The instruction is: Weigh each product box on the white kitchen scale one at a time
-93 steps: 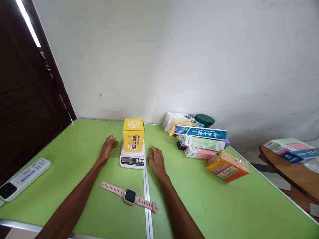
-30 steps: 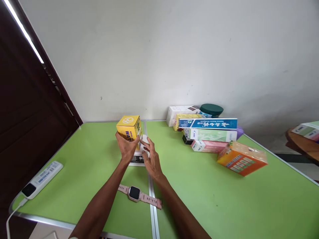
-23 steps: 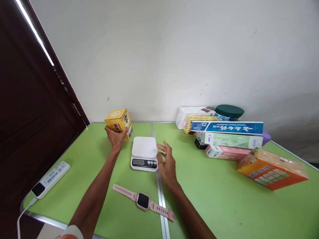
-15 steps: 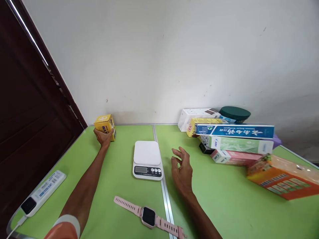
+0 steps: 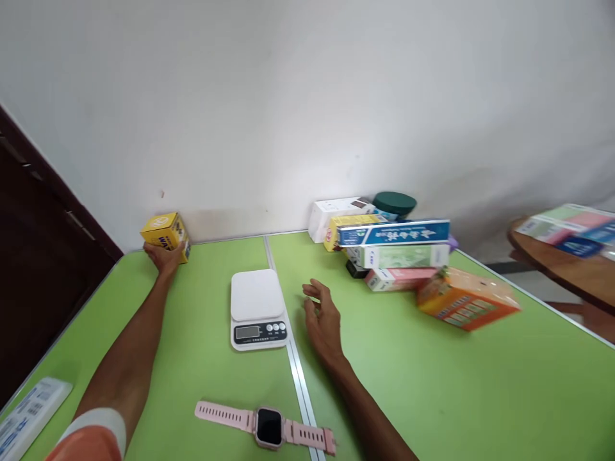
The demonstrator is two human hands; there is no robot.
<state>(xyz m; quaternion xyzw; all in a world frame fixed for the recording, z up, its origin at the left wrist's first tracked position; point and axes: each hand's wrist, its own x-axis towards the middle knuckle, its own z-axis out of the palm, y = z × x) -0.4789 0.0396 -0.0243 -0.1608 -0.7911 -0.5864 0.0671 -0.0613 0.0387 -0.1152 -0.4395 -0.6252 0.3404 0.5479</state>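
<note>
At the far left of the green table, my left hand [image 5: 164, 256] grips a small yellow box [image 5: 166, 234] with "WATER" lettering, its fingers around the near side. The box is upright by the wall; whether its base rests on the table I cannot tell. A white kitchen scale [image 5: 258, 296] lies in the middle with nothing on its plate; its display looks blank. Just right of the scale hovers my right hand [image 5: 323, 322], fingers curved and apart, holding nothing. A pink smartwatch [image 5: 269, 427] lies stretched out in front of the scale.
At the right back stand several cartons: a white box [image 5: 331, 219], a blue toothpaste box [image 5: 398, 233], a green one [image 5: 403, 256] and an orange pack [image 5: 466, 299]. A green-lidded tub [image 5: 394, 203] is behind. A white device [image 5: 36, 413] lies at the left edge.
My left hand has lifted the yellow box off the scale and carried it left to the table's far corner. My right hand touched near the scale, then drew away to its right. The view shifted.
</note>
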